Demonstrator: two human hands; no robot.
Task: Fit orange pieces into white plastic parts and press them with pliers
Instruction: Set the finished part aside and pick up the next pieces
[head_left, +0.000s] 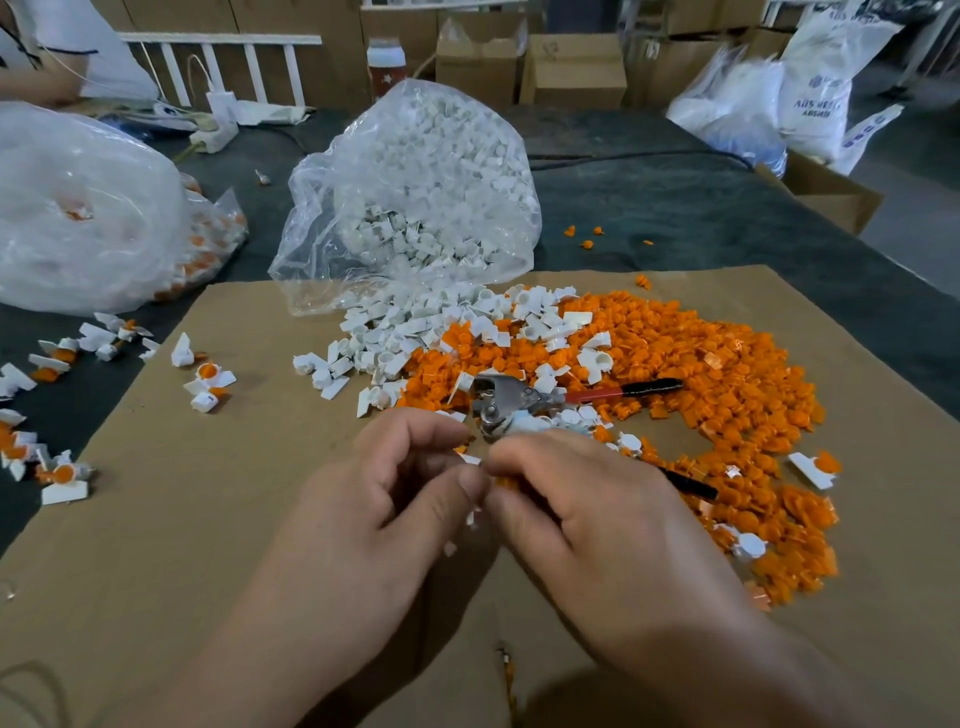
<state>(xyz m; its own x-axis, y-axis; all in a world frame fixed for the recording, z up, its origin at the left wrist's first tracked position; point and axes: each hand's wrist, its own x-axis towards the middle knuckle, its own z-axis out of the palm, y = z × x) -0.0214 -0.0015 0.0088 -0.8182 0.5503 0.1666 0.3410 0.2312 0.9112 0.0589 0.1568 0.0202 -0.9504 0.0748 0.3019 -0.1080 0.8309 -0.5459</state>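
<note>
- Head view: near the centre, over the cardboard, our left hand pinches a white part.
- Our right hand, fingers curled, pinches an orange piece against it.
- Pliers lie just beyond our fingertips, on the orange pile to the right.
- A bag of white parts stands farther back.

Factory workshop: stacked cardboard boxes, bulk bag of white parts

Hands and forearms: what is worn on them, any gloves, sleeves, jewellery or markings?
Nothing is worn. The left hand and right hand are bare, with no gloves, rings or markings and short nails. The forearms, left and right, are bare to the picture's edge: no sleeve, watch or bracelet shows.
</note>
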